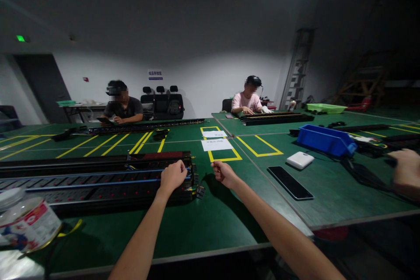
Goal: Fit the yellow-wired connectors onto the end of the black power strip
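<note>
Several long black strips [111, 190] with red dots, probably power strips, lie side by side on the green table, blue edging running along them. At their right end, my left hand [173, 178] rests with its fingers curled down; what they grip, if anything, is hidden. Short wires and a small black connector [200, 191] stick out just past that end. To the right, my right hand [225, 175] is raised over the table with thumb and fingers pinched together. Anything between those fingertips is too small to make out.
Left front stands a clear plastic jar [31, 223]. A phone [290, 182], a white box-shaped device [299, 160] and a blue bin [326, 140] are to the right. Another person's hand [407, 170] shows at the right edge. Two people sit across the table near more strips [278, 118].
</note>
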A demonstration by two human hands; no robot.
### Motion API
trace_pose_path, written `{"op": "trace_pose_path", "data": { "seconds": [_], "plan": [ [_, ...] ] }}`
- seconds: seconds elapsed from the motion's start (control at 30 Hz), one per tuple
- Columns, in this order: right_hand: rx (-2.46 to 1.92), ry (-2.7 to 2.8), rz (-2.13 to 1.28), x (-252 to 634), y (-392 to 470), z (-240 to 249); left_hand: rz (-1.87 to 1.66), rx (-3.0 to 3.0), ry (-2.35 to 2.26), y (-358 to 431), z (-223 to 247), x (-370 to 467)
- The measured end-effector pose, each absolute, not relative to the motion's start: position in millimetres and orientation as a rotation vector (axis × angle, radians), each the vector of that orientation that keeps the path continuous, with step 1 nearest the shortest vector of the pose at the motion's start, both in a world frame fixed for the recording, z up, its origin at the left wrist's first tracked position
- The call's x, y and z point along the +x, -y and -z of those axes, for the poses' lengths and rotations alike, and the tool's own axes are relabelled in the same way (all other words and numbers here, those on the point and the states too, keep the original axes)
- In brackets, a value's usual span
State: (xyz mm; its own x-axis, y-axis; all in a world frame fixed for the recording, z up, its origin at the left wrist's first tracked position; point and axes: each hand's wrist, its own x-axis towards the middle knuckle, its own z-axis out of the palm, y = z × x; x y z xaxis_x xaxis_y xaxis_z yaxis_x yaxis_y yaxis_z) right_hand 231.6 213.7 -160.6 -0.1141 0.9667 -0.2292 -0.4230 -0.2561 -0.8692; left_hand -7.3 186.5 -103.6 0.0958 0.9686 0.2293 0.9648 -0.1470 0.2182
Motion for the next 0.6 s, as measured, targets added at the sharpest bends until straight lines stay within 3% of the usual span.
{"op": "trace_pose_path", "data": {
  "seconds": [0.6],
  "plan": [
    [-1.004, 0.806, -1.594, 232.2, -214.2, 163.8, -0.519, 2.32, -2.016, -185.9, 103.0, -8.0]
  ]
}}
